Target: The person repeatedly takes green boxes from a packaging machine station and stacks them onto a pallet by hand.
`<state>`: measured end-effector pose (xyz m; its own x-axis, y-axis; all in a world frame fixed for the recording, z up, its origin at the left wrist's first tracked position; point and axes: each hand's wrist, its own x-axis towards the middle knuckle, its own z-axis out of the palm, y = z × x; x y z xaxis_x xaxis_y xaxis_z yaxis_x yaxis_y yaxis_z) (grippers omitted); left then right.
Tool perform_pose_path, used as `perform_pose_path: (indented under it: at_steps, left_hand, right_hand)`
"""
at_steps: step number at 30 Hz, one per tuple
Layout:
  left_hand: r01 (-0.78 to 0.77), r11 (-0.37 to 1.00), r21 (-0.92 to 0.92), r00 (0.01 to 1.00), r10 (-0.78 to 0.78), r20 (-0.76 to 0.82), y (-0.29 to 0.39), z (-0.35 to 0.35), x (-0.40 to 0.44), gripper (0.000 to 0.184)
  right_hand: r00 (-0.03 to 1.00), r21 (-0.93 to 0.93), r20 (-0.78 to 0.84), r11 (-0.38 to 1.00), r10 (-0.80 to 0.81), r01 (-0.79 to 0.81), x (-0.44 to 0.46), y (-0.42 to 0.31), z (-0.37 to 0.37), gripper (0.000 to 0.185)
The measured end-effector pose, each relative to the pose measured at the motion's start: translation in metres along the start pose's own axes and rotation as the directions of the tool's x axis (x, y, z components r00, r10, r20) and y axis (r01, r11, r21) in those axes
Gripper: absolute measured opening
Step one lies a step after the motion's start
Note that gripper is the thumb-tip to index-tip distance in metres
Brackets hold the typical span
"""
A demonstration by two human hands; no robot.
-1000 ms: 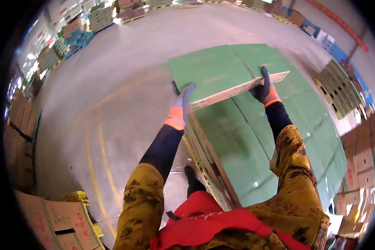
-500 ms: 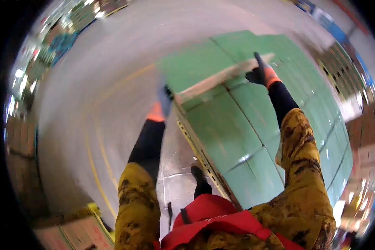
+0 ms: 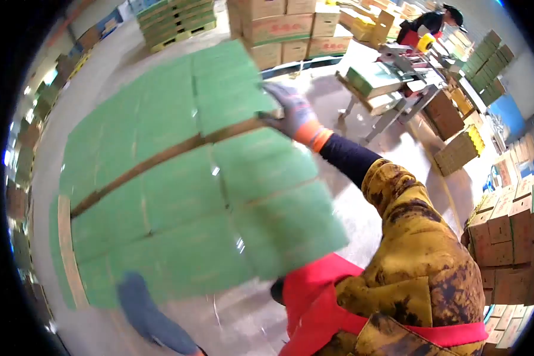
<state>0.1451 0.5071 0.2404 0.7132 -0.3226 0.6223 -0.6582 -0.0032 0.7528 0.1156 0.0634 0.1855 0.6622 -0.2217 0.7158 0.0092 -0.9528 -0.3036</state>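
Observation:
Large stacked green boxes (image 3: 184, 202) fill the left and middle of the head view, with a brown gap running across their tops. My right hand (image 3: 288, 113), in a grey glove with an orange cuff, is at the far right edge of the stack, fingers apart and thumb over the green top. Low at the left, my left hand (image 3: 139, 299) is blurred beside the near edge of the stack; its fingers cannot be made out. A narrow pale box side (image 3: 70, 249) shows at the stack's left end.
Brown cartons (image 3: 279, 32) stand beyond the stack, near green pallets (image 3: 178, 21). A machine with rails (image 3: 418, 77) holds a green box (image 3: 371, 79) at the upper right, where another person (image 3: 430, 26) stands. More cartons (image 3: 510, 225) are piled at the right.
The view has swung right, bringing the machine and the other person in. My left hand has left the edge of the green box and dropped low; my right hand is now at the stack's far right edge.

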Motion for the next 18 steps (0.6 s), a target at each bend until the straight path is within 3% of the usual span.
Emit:
perform_pose_path:
  at_steps: [2,4,5,6,8,9,10,12,13,15,17,18]
  left_hand:
    - [0.164,0.982,-0.099,0.978,-0.149,0.143,0.020,0.099,0.017,0.051]
    - [0.335,0.925,-0.180,0.919,-0.278,0.281,0.021,0.204,0.030,0.052]
    - [0.423,0.883,-0.205,0.876,-0.339,0.344,0.016,0.263,0.040,0.052]
    - [0.505,0.832,-0.229,0.829,-0.395,0.397,0.020,0.323,0.054,0.052]
    - [0.686,0.650,-0.327,0.709,-0.497,0.500,0.015,0.460,0.083,0.053]
    - [0.758,0.526,-0.384,0.645,-0.523,0.557,-0.002,0.523,0.096,0.054]
    - [0.790,0.362,-0.495,0.612,-0.424,0.668,-0.031,0.603,0.098,0.057]
    - [0.864,0.361,-0.351,0.500,-0.537,0.679,-0.128,0.763,0.067,0.056]
    - [0.895,0.348,-0.278,0.440,-0.589,0.678,-0.176,0.842,0.051,0.055]
    - [0.971,0.173,-0.162,0.236,-0.643,0.729,-0.188,0.941,0.041,0.051]
    - [0.951,-0.270,-0.147,-0.003,-0.487,0.873,-0.191,0.989,0.027,0.050]
    - [0.940,-0.247,-0.235,0.096,-0.469,0.878,-0.178,1.003,0.023,0.053]
  right_hand:
    - [0.989,-0.453,-0.013,0.881,0.150,-0.139,-0.011,0.156,-0.040,0.086]
    - [0.879,-0.767,0.174,0.621,0.443,-0.161,-0.031,0.303,-0.061,0.106]
    - [0.821,-0.860,0.210,0.500,0.530,-0.103,-0.043,0.379,-0.056,0.109]
    - [0.809,-0.872,0.071,0.430,0.584,-0.234,-0.053,0.436,-0.059,0.106]
    - [0.686,-0.937,0.071,0.284,0.725,-0.202,-0.077,0.536,-0.062,0.104]
    - [0.547,-0.943,0.083,0.243,0.833,-0.228,-0.093,0.591,-0.058,0.100]
    - [0.502,-0.820,0.209,0.430,0.839,-0.378,-0.097,0.586,-0.088,0.095]
    - [0.588,-0.785,0.183,0.478,0.788,-0.395,-0.109,0.586,-0.114,0.090]
    - [0.668,-0.725,0.173,0.552,0.724,-0.411,-0.123,0.592,-0.122,0.100]
    - [0.661,-0.599,0.229,0.639,0.714,-0.483,-0.132,0.596,-0.142,0.098]
    - [0.686,-0.378,0.240,0.718,0.686,-0.585,-0.133,0.602,-0.161,0.084]
    - [0.703,-0.218,0.244,0.744,0.668,-0.631,-0.136,0.612,-0.171,0.075]
